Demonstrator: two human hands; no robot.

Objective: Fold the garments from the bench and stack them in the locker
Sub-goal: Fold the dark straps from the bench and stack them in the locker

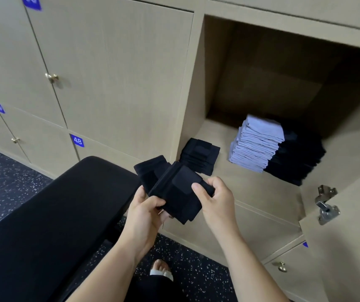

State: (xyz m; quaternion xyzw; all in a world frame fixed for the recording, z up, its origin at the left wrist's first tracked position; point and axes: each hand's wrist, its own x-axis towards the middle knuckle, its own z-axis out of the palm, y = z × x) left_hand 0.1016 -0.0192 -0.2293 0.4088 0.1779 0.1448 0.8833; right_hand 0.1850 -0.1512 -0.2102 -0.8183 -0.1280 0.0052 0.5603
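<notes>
Both hands hold a folded black garment (pixel 175 190) in the air, between the bench and the open locker. My left hand (pixel 146 209) grips its lower left edge, thumb on top. My right hand (pixel 215 198) grips its right edge, thumb pressed on the cloth. The black padded bench (pixel 50 214) runs from the lower left towards the locker. Inside the open locker (pixel 255 188) lie a small black folded pile (pixel 201 155) at the front left, a tall light-grey stack (pixel 257 143) and a black stack (pixel 299 158) beside it.
The locker's open door (pixel 347 225) with its metal hinge (pixel 326 203) stands at the right. Shut beige lockers with brass knobs and blue number tags, one reading 48 (pixel 77 140), fill the left. My sandalled foot (pixel 161 270) is on the dark speckled floor.
</notes>
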